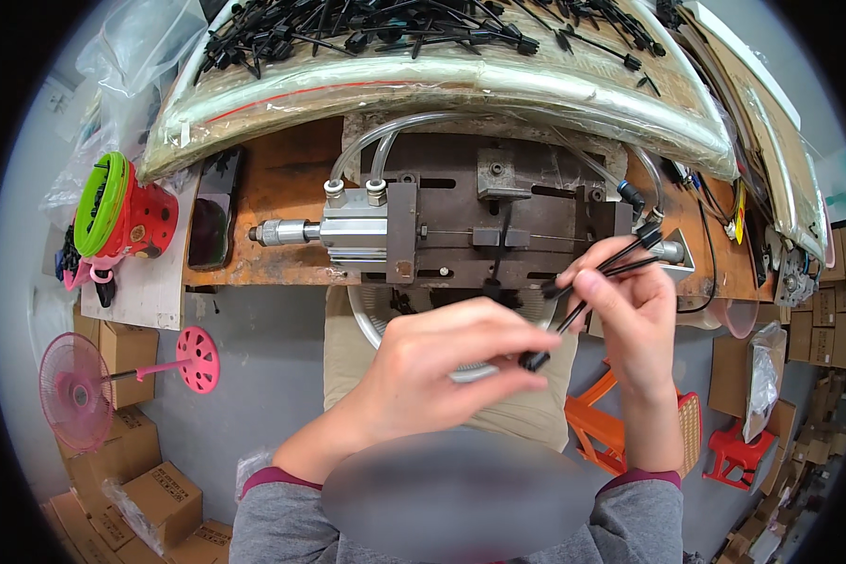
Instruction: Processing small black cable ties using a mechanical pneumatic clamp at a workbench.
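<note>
Here, the right hand [634,305] grips black rods [622,254], one slanting down-left into the pinching left hand [442,362].

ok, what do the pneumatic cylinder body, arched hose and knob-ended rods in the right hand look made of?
Pneumatic cylinder body: probably aluminium; silvery, smooth, bright streaks along its ribs.
Arched hose: likely flexible plastic; clear, glossy, smoothly bent.
Knob-ended rods: knobs look like black plastic; thin shafts could be plastic or coated metal.

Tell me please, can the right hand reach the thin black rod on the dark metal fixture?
Probably yes: the right hand is near that rod, with nothing visible between, though it already holds thin black rods.
</note>
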Tool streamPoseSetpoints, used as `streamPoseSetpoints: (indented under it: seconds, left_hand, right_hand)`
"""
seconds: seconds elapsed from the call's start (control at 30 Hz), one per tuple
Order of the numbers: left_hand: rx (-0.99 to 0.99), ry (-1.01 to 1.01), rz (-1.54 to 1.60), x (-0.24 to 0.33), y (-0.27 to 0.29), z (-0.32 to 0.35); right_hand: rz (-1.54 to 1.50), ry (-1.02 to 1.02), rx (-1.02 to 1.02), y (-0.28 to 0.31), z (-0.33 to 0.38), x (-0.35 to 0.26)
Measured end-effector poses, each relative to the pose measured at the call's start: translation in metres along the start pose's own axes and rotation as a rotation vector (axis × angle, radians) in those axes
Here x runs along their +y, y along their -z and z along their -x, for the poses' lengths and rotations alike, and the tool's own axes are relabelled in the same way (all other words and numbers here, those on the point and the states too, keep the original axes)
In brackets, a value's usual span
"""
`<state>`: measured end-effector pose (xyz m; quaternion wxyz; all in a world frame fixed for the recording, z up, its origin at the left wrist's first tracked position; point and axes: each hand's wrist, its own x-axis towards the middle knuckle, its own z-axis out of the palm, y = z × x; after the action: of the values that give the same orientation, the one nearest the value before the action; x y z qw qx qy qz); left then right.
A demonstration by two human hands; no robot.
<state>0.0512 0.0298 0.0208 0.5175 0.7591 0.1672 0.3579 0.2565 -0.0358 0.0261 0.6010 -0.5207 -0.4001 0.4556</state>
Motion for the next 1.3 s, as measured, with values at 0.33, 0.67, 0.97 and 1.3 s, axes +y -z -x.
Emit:
streamPoseSetpoints:
  seconds: [0.33, 0.67, 0.97, 1.3]
  left_hand:
    - [0.259, -0.224, -0.605, -0.033, -0.018, 0.011]
    - [0.097, -0.025, 0.113, -0.005, 0.011, -0.012]
    - [0.111, -0.126, -0.391, -0.010, 0.020, 0.004]
    - [0.044, -0.178, -0.935, -0.040, -0.021, 0.003]
  right_hand:
    - [-0.031, 0.236, 0.150, 0.007, -0.004, 0.000]
    - [1.259, 1.240, 0.040, -0.005, -0.021, 0.005]
    - [0.984, 1.002, 0.061, 0.005, -0.040, 0.004]
    - [0.261, 0.257, 0.206, 0.011, 0.002, -0.002]
